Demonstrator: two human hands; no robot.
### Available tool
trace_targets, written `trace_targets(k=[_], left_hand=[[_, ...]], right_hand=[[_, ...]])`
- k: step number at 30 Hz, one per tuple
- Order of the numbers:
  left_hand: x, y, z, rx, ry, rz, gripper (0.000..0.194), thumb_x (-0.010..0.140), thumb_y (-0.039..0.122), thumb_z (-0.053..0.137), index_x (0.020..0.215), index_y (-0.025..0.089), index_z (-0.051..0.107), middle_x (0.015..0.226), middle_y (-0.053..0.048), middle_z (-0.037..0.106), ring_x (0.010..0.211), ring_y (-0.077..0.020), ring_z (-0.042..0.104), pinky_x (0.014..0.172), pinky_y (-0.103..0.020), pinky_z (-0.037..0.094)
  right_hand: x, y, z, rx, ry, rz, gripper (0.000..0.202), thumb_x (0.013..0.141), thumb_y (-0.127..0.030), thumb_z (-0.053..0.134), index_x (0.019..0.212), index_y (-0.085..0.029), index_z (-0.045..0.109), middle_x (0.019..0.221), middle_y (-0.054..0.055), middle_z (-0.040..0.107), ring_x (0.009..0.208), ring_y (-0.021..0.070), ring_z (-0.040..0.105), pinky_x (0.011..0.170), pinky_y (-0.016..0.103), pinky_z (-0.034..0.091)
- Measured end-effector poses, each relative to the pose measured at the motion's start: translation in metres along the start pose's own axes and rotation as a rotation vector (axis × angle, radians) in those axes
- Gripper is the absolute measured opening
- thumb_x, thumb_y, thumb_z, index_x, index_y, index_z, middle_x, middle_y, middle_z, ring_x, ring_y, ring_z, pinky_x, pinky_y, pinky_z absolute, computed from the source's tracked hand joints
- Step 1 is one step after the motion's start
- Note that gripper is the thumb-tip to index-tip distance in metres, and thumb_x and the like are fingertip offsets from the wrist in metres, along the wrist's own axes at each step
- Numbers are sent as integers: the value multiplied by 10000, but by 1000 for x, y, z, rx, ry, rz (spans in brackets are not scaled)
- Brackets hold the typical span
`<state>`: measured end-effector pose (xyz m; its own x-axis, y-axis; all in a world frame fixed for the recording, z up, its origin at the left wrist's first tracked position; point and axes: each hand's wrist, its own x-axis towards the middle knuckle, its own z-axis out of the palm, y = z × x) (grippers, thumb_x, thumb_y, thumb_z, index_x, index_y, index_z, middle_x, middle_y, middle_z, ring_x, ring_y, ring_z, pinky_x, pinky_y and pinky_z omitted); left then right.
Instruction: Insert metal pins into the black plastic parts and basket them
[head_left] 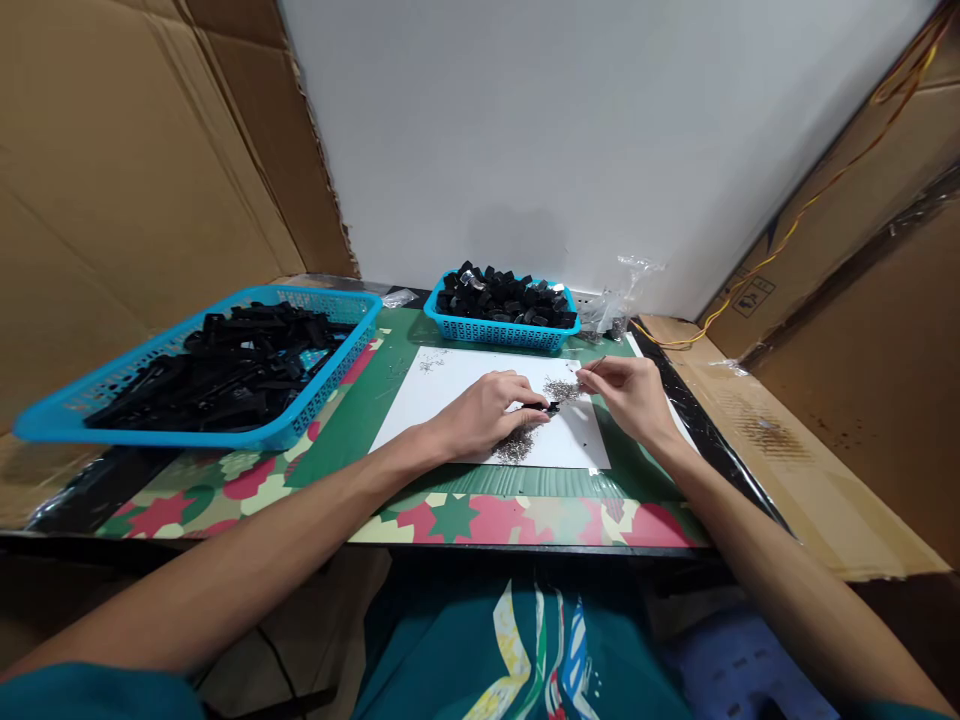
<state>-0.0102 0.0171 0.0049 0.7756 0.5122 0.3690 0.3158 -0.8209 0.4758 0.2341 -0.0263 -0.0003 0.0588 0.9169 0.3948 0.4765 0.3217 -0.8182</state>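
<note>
My left hand (499, 410) is closed in a pinch on a small black plastic part (541, 406) above a sheet of white paper (409, 410). My right hand (626, 392), its fingertips pressed together, grips a thin dark tool (598, 364) too fine to make out fully. Between the hands lies a pile of tiny metal pieces (562, 388), and a second heap of tiny metal pieces (514, 446) sits just below my left fingers. More bits (431, 362) are scattered at the sheet's upper left.
A large blue basket (202, 437) of long black parts stands left. Behind the paper, a smaller blue basket (495, 332) holds black blocks. Clear plastic bags (611, 315) lie beside it. Cardboard (847, 350) flanks the table, with a yellow wire (796, 215) at right.
</note>
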Motion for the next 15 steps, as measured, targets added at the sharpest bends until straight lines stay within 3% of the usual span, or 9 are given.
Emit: trace_targets(k=[3, 6, 15], left_hand=[[0, -4, 0, -15, 0, 12, 261, 1007, 361, 657, 1131, 195, 816, 930, -74, 741, 880, -214, 642, 849, -358, 461], [0, -4, 0, -29, 9, -10, 251, 997, 350, 677, 1119, 186, 822, 896, -69, 730, 849, -205, 633, 810, -343, 456], [1, -2, -2, -72, -8, -43, 218, 948, 305, 723, 1090, 187, 840, 853, -68, 735, 789, -189, 626, 769, -331, 464]], right_hand=[[-2, -1, 8, 235, -36, 162, 360, 839, -522, 792, 809, -171, 717, 778, 97, 781, 736, 257, 788, 736, 400, 669], [-3, 2, 15, 299, -73, 248, 455, 756, -595, 845, 778, -168, 689, 758, 115, 784, 699, 265, 793, 714, 406, 685], [-4, 4, 18, 226, -69, 238, 436, 776, -569, 824, 783, -152, 696, 774, 147, 793, 708, 283, 802, 707, 415, 690]])
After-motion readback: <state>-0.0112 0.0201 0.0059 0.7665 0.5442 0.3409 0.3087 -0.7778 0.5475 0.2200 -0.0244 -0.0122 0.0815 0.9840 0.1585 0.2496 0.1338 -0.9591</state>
